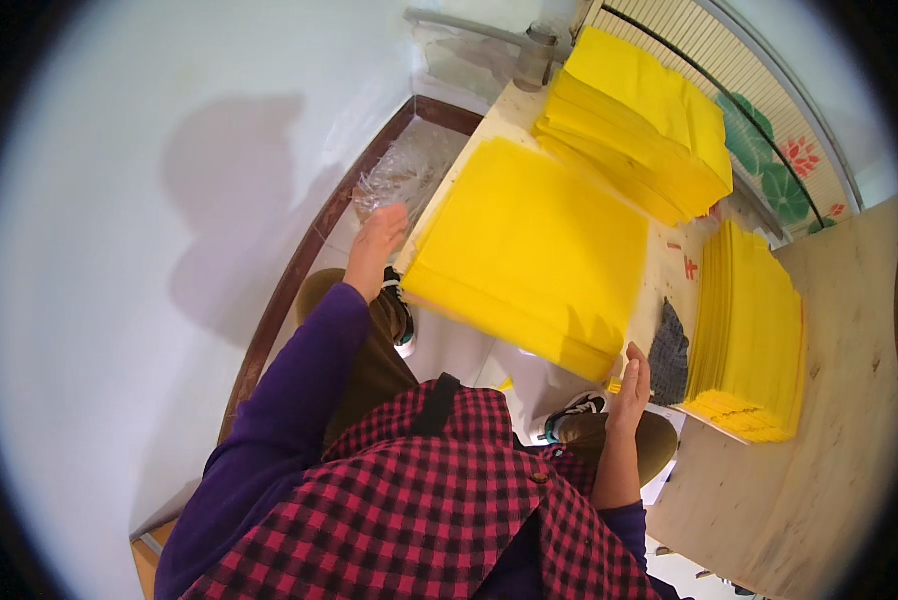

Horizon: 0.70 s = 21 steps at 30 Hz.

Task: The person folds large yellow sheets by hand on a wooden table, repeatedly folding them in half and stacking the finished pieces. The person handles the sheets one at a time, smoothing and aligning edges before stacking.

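Both of my hands hover at either side of a flat yellow sheet stack (529,250), which lies on the pale wooden table and looks like cloth or soft fabric. My left hand (379,242) is just off its left edge, fingers stretched out, holding nothing. My right hand (630,388) is by its near right corner, fingers extended and apart from the sheets. A small yellow piece (615,385) shows beside the right fingers; whether they touch it I cannot tell. The stack's near edge overhangs the table edge, and finger shadows fall on that corner.
A tall folded yellow pile (634,120) stands at the back, and another yellow stack (749,330) on the right beside a dark checked cloth (670,352). A glass jar (537,57) sits at the far corner. Clear plastic wrap (409,170) lies on the floor by the wall.
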Available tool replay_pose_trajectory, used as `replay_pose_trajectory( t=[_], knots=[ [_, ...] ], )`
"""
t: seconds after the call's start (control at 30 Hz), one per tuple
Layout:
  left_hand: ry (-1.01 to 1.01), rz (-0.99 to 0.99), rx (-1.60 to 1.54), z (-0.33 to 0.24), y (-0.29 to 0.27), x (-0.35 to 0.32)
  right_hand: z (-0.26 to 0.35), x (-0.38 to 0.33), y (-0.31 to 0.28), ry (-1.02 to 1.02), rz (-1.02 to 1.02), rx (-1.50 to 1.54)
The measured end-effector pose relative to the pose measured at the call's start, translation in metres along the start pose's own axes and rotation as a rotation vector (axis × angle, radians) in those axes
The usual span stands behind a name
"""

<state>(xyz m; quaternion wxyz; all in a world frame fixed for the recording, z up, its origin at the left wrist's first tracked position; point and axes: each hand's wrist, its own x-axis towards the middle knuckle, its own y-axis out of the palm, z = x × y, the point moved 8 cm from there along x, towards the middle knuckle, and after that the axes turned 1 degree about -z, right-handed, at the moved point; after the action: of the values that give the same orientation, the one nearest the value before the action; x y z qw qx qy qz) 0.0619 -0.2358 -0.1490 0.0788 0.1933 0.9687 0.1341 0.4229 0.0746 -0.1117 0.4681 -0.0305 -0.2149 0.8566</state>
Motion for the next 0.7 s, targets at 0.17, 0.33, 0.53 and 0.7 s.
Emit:
replay_pose_trajectory(
  t=[0.17,0.33,0.53,0.7],
  knots=[
    [0.057,0.043,0.188,0.009,0.003,0.018,-0.008,0.001,-0.001,0.011,-0.023,-0.052],
    [0.054,-0.013,0.504,0.022,-0.012,0.010,-0.003,0.006,0.010,-0.012,0.005,-0.107],
    [0.093,-0.017,0.625,0.016,-0.006,-0.006,0.063,0.018,0.069,-0.272,0.228,-0.261],
    [0.148,-0.013,0.862,0.000,0.001,-0.010,0.107,0.030,0.154,-0.360,0.432,-0.162]
  ],
)
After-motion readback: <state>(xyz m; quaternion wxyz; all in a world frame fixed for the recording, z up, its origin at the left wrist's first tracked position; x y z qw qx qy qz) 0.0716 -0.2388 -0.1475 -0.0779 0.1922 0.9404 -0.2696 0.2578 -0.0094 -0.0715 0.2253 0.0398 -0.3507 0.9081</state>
